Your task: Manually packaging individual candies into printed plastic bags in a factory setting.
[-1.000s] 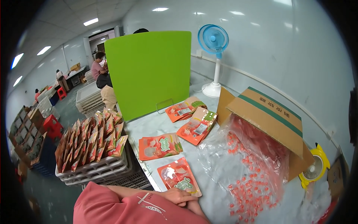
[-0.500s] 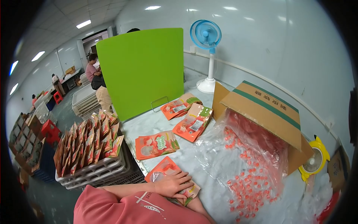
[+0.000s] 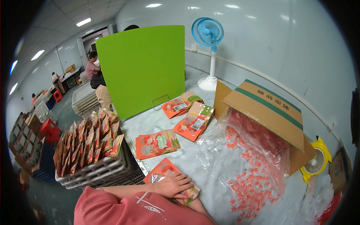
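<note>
My left hand (image 3: 174, 185) lies flat across a red-orange pouch (image 3: 165, 168) at the front of the table, fingers stretched over its printed face. From the lower edge my right forearm (image 3: 200, 207) reaches up to the pouch's near right corner. The right hand itself is hidden by the left hand and the pouch. Just beyond lies a stack of matching pouches (image 3: 157, 144), with two more piles, a nearer pile (image 3: 194, 122) and a farther pile (image 3: 179, 106), behind it. To the right, many small red candies (image 3: 252, 183) lie spread on clear plastic.
An open cardboard box (image 3: 262, 112) on its side holds the plastic liner. A grey crate (image 3: 108, 165) of upright filled pouches stands at the left. Behind are a green panel (image 3: 142, 71) and a blue fan (image 3: 207, 32); a yellow fan (image 3: 318, 157) is at right. Co-workers sit far left.
The pouch under my left hand has edged slightly to the left, and the hand has moved with it. The piles and the candies stay where they were.
</note>
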Available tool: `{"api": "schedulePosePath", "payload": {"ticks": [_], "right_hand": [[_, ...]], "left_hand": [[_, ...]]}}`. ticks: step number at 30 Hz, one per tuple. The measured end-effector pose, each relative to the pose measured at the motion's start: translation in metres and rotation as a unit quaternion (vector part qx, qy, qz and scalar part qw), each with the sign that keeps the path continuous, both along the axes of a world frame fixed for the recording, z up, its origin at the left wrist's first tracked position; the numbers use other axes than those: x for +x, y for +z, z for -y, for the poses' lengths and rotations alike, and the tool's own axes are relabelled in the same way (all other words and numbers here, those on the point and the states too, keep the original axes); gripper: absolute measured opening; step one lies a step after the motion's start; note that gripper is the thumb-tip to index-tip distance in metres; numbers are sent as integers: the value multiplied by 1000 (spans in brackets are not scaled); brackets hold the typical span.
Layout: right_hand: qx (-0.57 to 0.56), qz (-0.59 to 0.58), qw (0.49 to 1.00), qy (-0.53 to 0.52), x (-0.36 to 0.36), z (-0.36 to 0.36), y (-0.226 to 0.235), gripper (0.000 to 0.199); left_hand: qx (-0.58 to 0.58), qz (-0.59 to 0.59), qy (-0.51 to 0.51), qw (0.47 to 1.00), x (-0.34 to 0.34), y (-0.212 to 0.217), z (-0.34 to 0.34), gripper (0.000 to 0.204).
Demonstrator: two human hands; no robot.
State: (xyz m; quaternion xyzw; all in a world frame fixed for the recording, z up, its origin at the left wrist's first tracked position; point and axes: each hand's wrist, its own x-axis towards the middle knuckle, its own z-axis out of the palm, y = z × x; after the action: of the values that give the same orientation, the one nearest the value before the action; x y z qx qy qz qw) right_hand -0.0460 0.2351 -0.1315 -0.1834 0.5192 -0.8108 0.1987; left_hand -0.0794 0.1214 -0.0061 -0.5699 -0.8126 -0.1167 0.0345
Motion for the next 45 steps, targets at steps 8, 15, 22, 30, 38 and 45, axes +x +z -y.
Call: {"api": "schedulePosePath", "payload": {"ticks": [8,15,22,30,38,45], "right_hand": [[-97,83,987,101,1,-2,-11,33],[-189,157,953,179,36,-33,-45,33],[-338,250,891,172,-14,7,-23,32],[-65,105,992,19,27,-44,62,34],[-106,215,970,50,-4,-36,13,36],[-106,217,970,37,-9,-50,26,35]], "left_hand": [[-9,30,6,1000,-1,5,8,55],[-6,20,4,1000,-4,-4,22,54],[75,40,19,996,-7,-7,37,47],[101,0,42,994,-9,-19,45,39],[112,41,116,986,-4,-27,61,30],[148,146,149,967,3,-12,42,39]]}}
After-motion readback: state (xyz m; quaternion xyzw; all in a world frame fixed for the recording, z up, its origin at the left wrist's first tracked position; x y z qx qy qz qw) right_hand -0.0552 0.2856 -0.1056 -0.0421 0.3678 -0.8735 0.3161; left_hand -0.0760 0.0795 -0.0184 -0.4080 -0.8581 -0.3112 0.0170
